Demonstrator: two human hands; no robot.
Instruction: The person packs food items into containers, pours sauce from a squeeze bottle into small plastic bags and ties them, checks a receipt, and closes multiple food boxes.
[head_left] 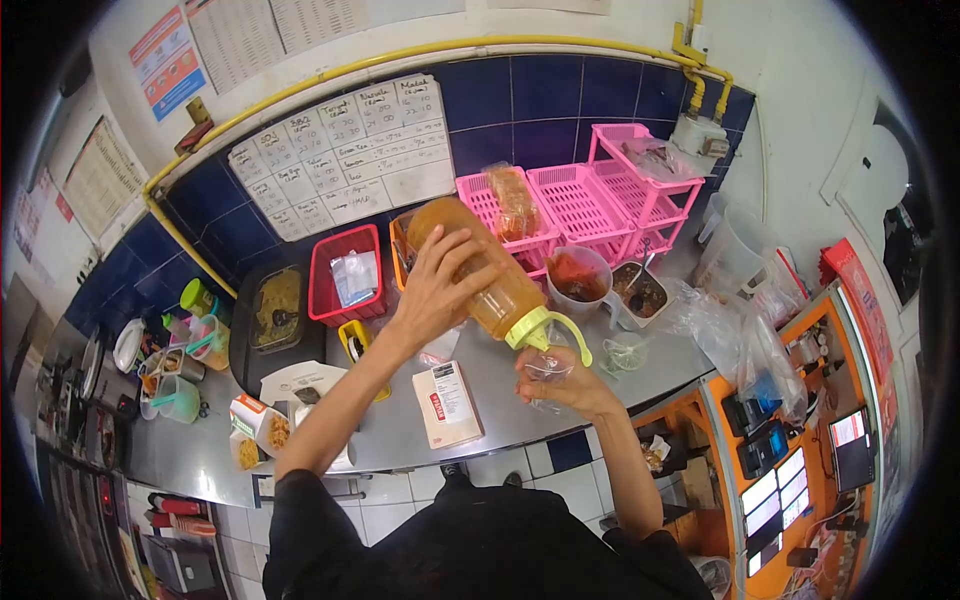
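Note:
My left hand (447, 280) is wrapped round a large clear squeeze bottle (495, 300) of orange-brown sauce. The bottle is tilted, its yellow-green cap (535, 330) pointing down and to the right. Just below the nozzle, my right hand (572, 385) grips a small clear plastic bag (548, 366) by its upper part. Whether sauce is flowing into the bag cannot be made out. On the steel counter beneath lies a closed white-and-brown paper box (447, 405) with a printed label on it.
Pink plastic baskets (575, 205) stand along the tiled wall. A jug of red sauce (578, 275) and a steel container with a spoon (640, 292) are behind my right hand. To the left are a red basket (318, 280), a black tray (255, 345) and a box of fried food (262, 425).

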